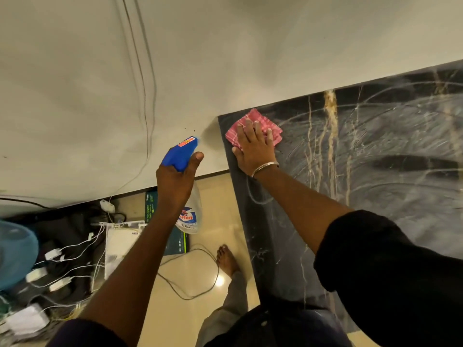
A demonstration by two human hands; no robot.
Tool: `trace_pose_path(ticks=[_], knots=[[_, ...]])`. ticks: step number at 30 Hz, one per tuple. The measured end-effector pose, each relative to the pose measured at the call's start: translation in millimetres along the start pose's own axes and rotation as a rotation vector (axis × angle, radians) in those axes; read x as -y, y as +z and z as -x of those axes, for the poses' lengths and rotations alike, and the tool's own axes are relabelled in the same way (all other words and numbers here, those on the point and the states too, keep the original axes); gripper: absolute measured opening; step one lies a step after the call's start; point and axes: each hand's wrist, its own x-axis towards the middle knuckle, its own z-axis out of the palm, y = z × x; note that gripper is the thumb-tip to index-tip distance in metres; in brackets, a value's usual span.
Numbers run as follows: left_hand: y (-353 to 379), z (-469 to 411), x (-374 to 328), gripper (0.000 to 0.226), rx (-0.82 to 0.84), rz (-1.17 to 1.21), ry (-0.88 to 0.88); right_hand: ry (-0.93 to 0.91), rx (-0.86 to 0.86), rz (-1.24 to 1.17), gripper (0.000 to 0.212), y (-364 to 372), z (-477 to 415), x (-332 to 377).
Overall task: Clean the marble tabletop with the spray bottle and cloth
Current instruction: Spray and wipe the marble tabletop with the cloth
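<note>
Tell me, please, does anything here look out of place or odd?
On the floor at lower left, white chargers and cables lie tangled, and a grey cable loops beside the bare foot, a possible trip risk. The swirled streaks on the marble tabletop look like wet wiping marks from the cloth, not damage.

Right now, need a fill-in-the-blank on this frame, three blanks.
The left hand grips the ____.
The right hand presses the ____ on the tabletop.
The spray head is ____.
Missing: bottle; cloth; blue.
</note>
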Motion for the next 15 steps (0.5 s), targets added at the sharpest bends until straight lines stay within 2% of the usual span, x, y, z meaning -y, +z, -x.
trace_pose_path(ticks=[3,7,8,10,13,15], knots=[[0.5,-7.8,6.9,0.026,0.01,-0.013,-0.006,-0.124,0.022,0.048,0.063,-1.1,-17.9,9.7],[6.3,-19.5,9.8,0.025,0.05,-0.012,-0.007,-0.466,0.06,0.147,0.061,-0.2,-32.8,-13.6],[7.4,-22.3,11.4,0.023,0.055,-0.009,-0.013,-0.502,0.045,0.16,0.06,-1.0,-34.8,-26.1],[9.1,-28.2,13.8,0.019,0.058,-0.011,-0.033,-0.386,-0.04,0.126,0.058,-0.4,-35.0,-48.0],[12.1,-37.6,16.9,0.025,0.089,-0.02,-0.052,0.069,-0.221,-0.023,0.054,3.8,-25.6,-48.3],[14.1,-41.4,18.9,0.036,0.137,-0.026,-0.072,0.298,-0.231,-0.079,0.055,5.9,-26.6,-20.1]])
